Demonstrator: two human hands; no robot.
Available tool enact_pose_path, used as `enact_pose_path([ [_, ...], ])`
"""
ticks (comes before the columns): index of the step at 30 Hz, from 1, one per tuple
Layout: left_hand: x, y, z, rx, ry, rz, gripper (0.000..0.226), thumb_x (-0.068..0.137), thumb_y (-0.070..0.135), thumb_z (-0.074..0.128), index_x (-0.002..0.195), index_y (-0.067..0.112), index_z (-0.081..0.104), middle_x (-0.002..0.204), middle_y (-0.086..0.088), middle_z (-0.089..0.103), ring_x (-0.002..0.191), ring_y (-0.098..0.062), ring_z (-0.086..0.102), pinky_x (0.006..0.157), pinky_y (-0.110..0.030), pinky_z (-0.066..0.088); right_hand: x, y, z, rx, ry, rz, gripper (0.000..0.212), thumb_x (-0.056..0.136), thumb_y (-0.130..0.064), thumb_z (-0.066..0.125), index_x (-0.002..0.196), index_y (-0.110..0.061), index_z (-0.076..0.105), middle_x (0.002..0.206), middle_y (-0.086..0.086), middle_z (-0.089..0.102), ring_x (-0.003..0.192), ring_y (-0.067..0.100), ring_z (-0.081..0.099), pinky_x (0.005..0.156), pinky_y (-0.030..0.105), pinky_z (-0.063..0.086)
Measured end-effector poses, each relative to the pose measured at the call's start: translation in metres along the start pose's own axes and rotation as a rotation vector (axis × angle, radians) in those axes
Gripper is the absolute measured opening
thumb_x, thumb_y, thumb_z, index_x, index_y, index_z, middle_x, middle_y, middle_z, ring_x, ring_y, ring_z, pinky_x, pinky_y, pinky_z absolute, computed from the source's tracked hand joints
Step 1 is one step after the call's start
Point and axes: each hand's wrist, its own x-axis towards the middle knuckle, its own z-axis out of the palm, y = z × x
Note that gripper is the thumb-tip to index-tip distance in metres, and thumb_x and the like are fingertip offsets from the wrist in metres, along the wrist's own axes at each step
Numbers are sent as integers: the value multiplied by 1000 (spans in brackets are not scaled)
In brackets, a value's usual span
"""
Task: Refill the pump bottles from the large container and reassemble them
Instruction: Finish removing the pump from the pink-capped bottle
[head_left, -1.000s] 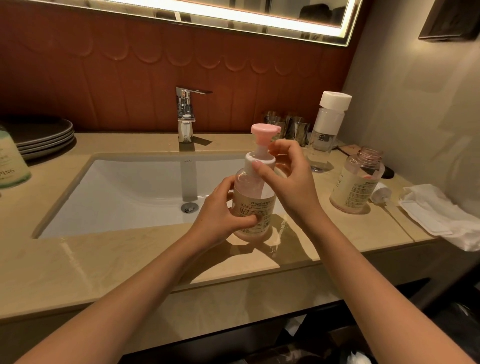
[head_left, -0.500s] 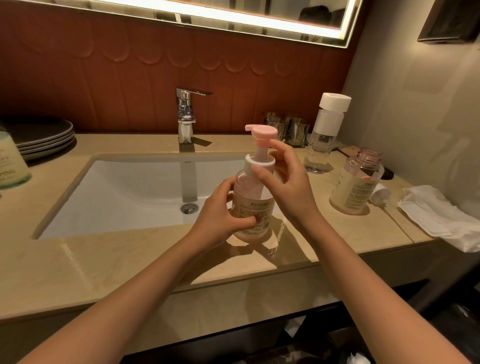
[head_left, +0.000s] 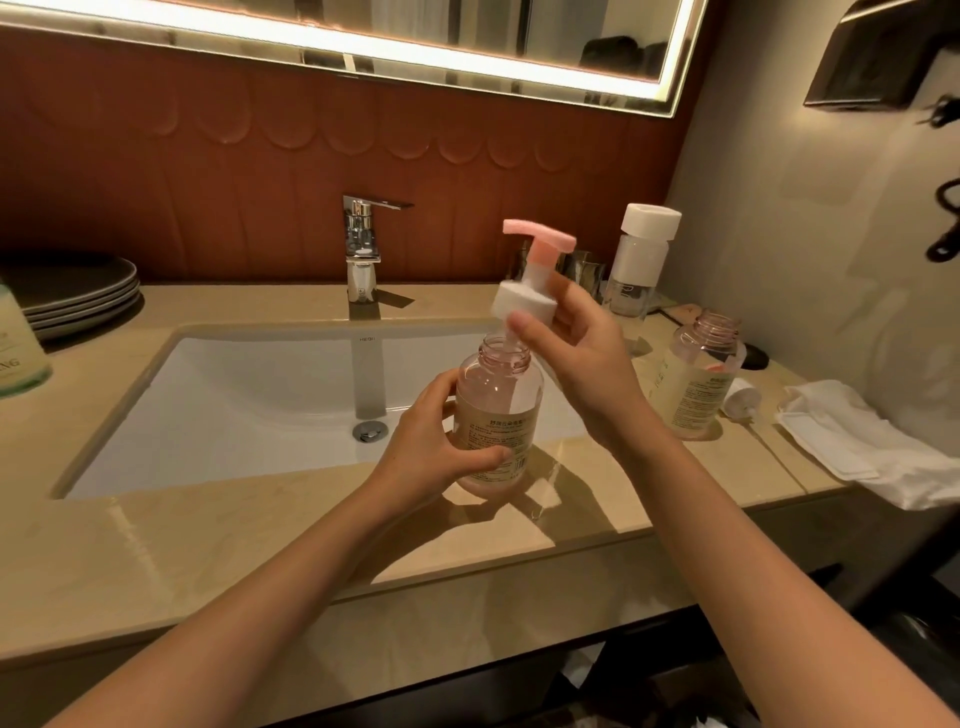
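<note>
A clear pink-tinted pump bottle (head_left: 496, 415) stands on the counter's front edge by the sink, and my left hand (head_left: 426, 447) grips its lower body. My right hand (head_left: 576, 358) holds the white collar of the pump head (head_left: 524, 301), whose top is pink. The pump is lifted off and tilted above the open neck, with its tube still reaching down into the bottle. A second open bottle (head_left: 698, 382) stands at the right, its pump head (head_left: 740, 397) lying beside it. A large container with a green label (head_left: 15, 348) shows at the far left edge.
The white sink basin (head_left: 249, 395) and chrome faucet (head_left: 363, 249) lie behind the bottle. A tall clear bottle with a white cap (head_left: 641, 260) stands at the back right, a white cloth (head_left: 872, 441) at the right end, stacked dark plates (head_left: 78, 291) at the back left.
My right hand has unscrewed the pump head and raised it off the bottle neck, tilting it left. My left hand still holds the bottle in place.
</note>
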Motion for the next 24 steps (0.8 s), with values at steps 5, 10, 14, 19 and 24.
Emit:
enact_pose_path([
  [5,5,0,2,-36,-35,-8,74,68,15,81,119,42,35,121,15,48,117,-10,45,83,-15,43,12,-32,-40,181,255,-59,30,89,-17,59,118,-16,51,108,1,62,101,14,63,83,28,54],
  [10,13,3,20,-67,-84,6,74,69,15,80,123,41,36,128,10,50,120,-12,45,89,-21,44,5,-34,-95,62,464,-49,30,88,-31,61,112,-13,56,108,5,62,101,18,64,79,28,55],
  [14,25,11,43,-57,-136,26,74,70,17,79,128,33,37,128,8,49,121,-14,45,93,-27,47,-11,-9,-142,-80,612,79,30,87,-37,62,104,-11,61,91,1,63,85,15,63,71,28,55],
  [19,44,24,79,-65,-194,50,82,72,20,77,137,29,29,135,9,42,122,-10,41,94,-26,45,-31,42,-189,-233,642,332,23,87,-35,61,97,-15,60,93,2,62,81,14,61,65,26,50],
  [24,66,32,112,-24,-220,94,87,73,21,76,142,23,23,144,4,36,126,-10,38,95,-22,40,-31,80,-200,-370,560,462,28,85,-34,64,105,-15,58,99,7,62,87,21,62,75,38,56],
])
